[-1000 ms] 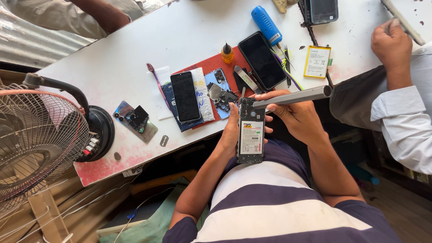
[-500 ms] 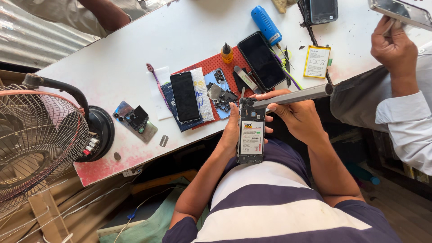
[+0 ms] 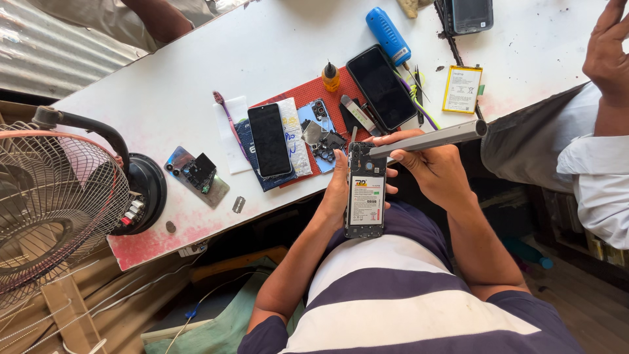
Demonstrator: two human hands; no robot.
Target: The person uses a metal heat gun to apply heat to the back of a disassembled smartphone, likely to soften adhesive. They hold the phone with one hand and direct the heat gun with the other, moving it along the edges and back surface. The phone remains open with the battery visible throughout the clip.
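An opened phone [image 3: 365, 190], back cover off, is held upright in front of the torso, just off the near edge of the white worktop [image 3: 164, 85]. It is gripped from the left side by the left hand [image 3: 337, 190]: thumb and fingers [image 3: 391, 191] are wrapped round its edges, closed on it. A white-labelled battery is seen seated in its lower half, with the board exposed at the top.

A grey pen-shaped tool [image 3: 426, 139] is held by the right hand [image 3: 436, 170], fingers closed round the shaft in a pencil grip. Its tip is placed at the upper right of the phone, by the board; whether it is actually touching cannot be told.

On the worktop just beyond: a red mat [image 3: 308, 98] with a dark phone [image 3: 270, 139] lying screen-up, loose phone parts [image 3: 324, 134], a small orange bottle [image 3: 331, 77] and a second dark phone [image 3: 381, 86]. A blue tool [image 3: 388, 34] and a loose yellow-edged battery [image 3: 462, 89] are seen further back. A camera-module plate [image 3: 196, 176] lies near the left corner, beside a fan [image 3: 52, 203].

Another person's hand [image 3: 606, 56] and white sleeve [image 3: 599, 183] are at the right edge, well apart from the work.
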